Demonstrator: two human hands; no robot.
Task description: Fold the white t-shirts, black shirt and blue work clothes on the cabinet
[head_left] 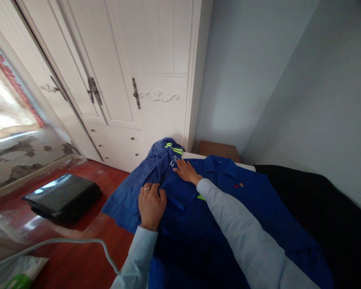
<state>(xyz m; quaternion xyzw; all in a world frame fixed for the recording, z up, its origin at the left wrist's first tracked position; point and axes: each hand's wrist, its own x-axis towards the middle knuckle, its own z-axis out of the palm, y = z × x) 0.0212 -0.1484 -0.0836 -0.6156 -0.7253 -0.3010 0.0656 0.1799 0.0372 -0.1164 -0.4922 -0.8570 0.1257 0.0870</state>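
— Pale sleeves (pixel 246 233) are filling the foreground; what are we recording for the left hand (pixel 152 204)?

— We are seeing its fingers curling, knuckles up, a ring (pixel 147 188) showing, where a dark-blue collared work shirt (pixel 258 200) is meeting a faded-blue garment (pixel 132 192). Its fingertips are hiding from us, so we are leaving any pinch on the cloth as "cannot tell".

— And the right hand (pixel 186 171)?

— We are finding it palm down, fingers extending, resting on a folded part of the shirt and gripping nothing.

— Where are we placing the shirt?

— We are logging it as lying over a white surface (pixel 195 155), collar towards the grey wall (pixel 234 80). Its chest is carrying a small emblem (pixel 240 185). Black cloth (pixel 315 200) is lying to its right; a black package (pixel 63 196) is resting well apart, on the reddish floor (pixel 78 261).
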